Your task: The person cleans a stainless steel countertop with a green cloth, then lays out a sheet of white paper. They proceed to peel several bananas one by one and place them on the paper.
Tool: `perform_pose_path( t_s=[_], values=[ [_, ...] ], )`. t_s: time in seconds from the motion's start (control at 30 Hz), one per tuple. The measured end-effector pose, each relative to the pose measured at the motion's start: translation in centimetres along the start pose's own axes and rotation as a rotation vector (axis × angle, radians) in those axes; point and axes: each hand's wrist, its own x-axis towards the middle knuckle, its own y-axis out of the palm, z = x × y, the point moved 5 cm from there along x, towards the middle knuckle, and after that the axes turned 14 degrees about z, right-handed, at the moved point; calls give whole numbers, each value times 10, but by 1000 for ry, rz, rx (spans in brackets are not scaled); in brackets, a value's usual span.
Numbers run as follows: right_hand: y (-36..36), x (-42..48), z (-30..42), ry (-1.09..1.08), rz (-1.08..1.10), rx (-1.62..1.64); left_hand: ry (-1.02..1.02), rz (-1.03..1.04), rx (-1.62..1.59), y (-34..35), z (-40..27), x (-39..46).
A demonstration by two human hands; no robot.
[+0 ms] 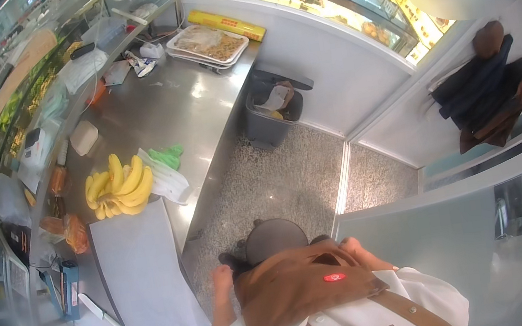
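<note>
My left hand hangs beside the brown apron, apart from the steel counter. Its fingers look curled, but what they hold, if anything, is too small to tell. My right hand is at the apron's other side, touching or close to its edge, with the fingers mostly hidden. In front of the apron is a round dark stool seat. To the left, a bunch of bananas lies on the counter against a grey sheet or board. White and green plastic bags lie beside the bananas.
A grey bin stands by the counter's far end. Trays of food and a yellow cling film box are on the far counter. A white-handled knife lies at lower left. Dark clothes hang on the right wall.
</note>
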Motion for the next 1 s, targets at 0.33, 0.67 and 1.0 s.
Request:
perform_pose_path(
  t_s=[0.33, 0.67, 1.0],
  values=[
    [-36, 82, 33, -221, 233, -82, 92, 79, 138, 13, -99, 12],
    [-101, 293, 202, -429, 391, -1151, -219, -178, 74, 31, -87, 48],
    [43, 304, 375, -662, 706, -788, -217, -156, -153, 65, -167, 76]
  ],
)
